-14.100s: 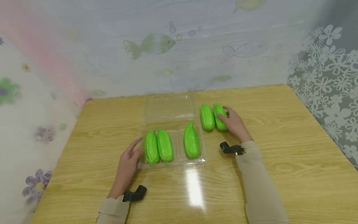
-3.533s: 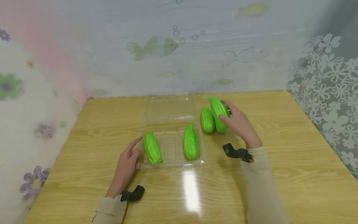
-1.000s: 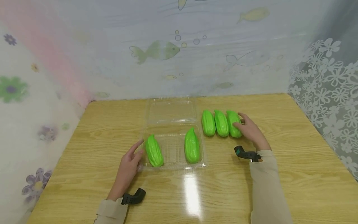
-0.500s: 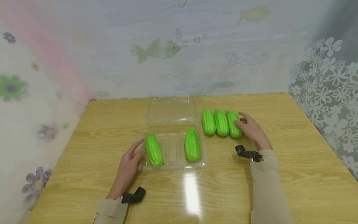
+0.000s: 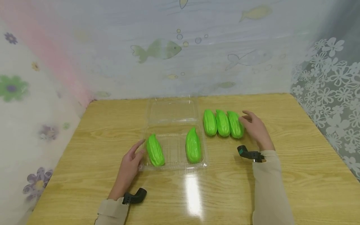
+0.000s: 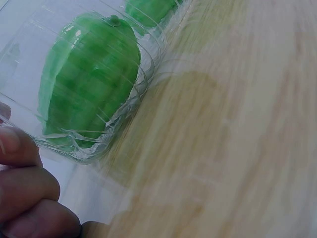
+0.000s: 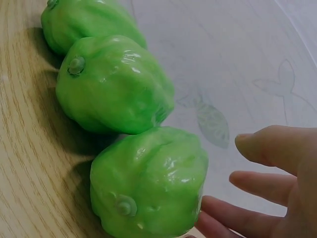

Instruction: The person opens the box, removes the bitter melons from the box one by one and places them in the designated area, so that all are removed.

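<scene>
A clear plastic clamshell box [image 5: 173, 150] lies with its lid folded back. In it are two green, ribbed gourds, a left gourd [image 5: 155, 150] and a right gourd [image 5: 193, 146], apart. My left hand [image 5: 127, 167] pinches the box's left rim; in the left wrist view its fingers [image 6: 29, 193] are curled at the box corner. Three more gourds lie in a row right of the box: a near-box gourd [image 5: 210, 122], a middle gourd [image 5: 223, 123] and an outer gourd [image 5: 235, 125]. Beside the outer one, my right hand [image 5: 256, 129] has fingers spread, holding nothing.
The wood-grain table [image 5: 225, 187] meets a fish-patterned wall covering [image 5: 157, 72] just behind the lid and the row. A flower-patterned curtain [image 5: 334, 93] hangs at the right. Each wrist wears a black camera mount.
The second gourd from the left has left the box. My right hand, which held a raised gourd, set it down at the row's right end and released it. My left hand stays put.
</scene>
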Tool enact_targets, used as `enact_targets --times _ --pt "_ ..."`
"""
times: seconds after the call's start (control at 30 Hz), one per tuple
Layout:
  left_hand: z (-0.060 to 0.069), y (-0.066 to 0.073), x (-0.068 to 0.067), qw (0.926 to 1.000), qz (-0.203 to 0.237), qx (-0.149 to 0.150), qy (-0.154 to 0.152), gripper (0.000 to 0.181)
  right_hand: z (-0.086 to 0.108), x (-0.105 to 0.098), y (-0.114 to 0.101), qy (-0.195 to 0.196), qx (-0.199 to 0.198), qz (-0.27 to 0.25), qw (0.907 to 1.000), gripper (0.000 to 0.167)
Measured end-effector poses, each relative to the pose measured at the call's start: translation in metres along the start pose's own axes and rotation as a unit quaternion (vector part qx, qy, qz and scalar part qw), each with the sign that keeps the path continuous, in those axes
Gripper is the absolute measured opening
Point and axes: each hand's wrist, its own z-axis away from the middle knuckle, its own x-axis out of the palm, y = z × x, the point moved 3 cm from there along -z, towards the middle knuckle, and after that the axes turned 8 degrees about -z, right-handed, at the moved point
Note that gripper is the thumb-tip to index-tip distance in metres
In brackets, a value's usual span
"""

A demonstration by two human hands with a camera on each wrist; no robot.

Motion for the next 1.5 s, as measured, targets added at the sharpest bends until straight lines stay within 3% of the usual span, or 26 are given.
enact_targets --times 0.1,0.5,0.7,0.87,1.1,1.5 --pt "0.008 0.003 0.002 1.0000 -0.001 -0.001 0.002 0.040 0.003 -0.003 -0.002 0.019 0.001 -0.002 0.9998 0.062" --pt "0.039 0.016 0.010 0.9996 -0.010 -0.011 0.022 0.040 0.018 -0.017 -0.013 0.061 -0.068 -0.014 0.9957 0.056" --pt "0.037 0.011 0.011 0.9995 -0.012 -0.013 0.025 0.039 0.018 -0.014 -0.020 0.072 -0.085 -0.031 0.9933 0.052" --pt "0.039 0.016 0.011 0.9995 -0.010 -0.012 0.027 0.039 0.009 -0.012 -0.011 0.067 -0.083 -0.054 0.9928 0.047" --pt "0.038 0.016 0.010 0.9993 -0.019 -0.013 0.030 0.038 0.022 -0.004 -0.037 0.036 -0.104 -0.032 0.9934 0.049" --pt "0.034 0.013 0.010 0.9996 -0.008 -0.010 0.024 0.038 0.025 0.010 -0.053 -0.016 -0.104 -0.025 0.9941 0.053"
